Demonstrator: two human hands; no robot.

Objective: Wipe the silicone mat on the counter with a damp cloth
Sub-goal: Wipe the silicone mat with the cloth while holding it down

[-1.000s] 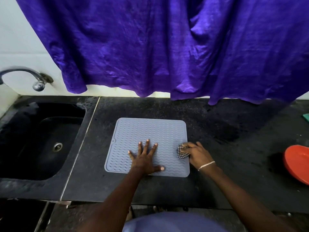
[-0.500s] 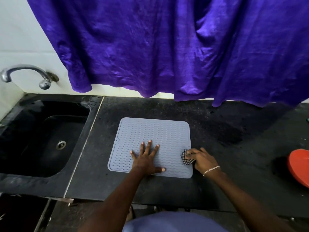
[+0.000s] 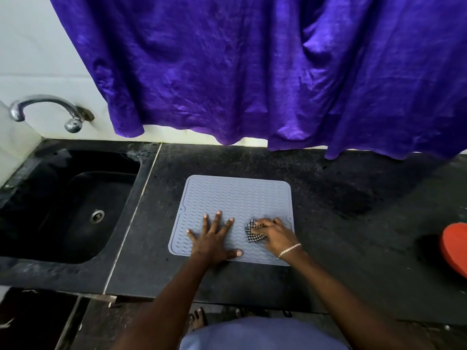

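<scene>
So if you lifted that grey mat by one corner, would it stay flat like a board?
Probably not. The mat looks thin and lies flush on the counter, so it would likely droop. The left hand is pressed flat on it, suggesting it might otherwise slide.

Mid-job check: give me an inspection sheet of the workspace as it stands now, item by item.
Surface: dark stone counter, speckled, with a darker patch right of the mat.
Job's things: grey silicone mat lies flat on the counter; checked cloth bunched on its near right part.
Clutter: red dish at the right edge.
Hands: left hand spread flat on the mat; right hand presses the cloth.
Cables: nothing seen.
Surroundings: black sink and metal tap at left; purple curtain behind.
</scene>
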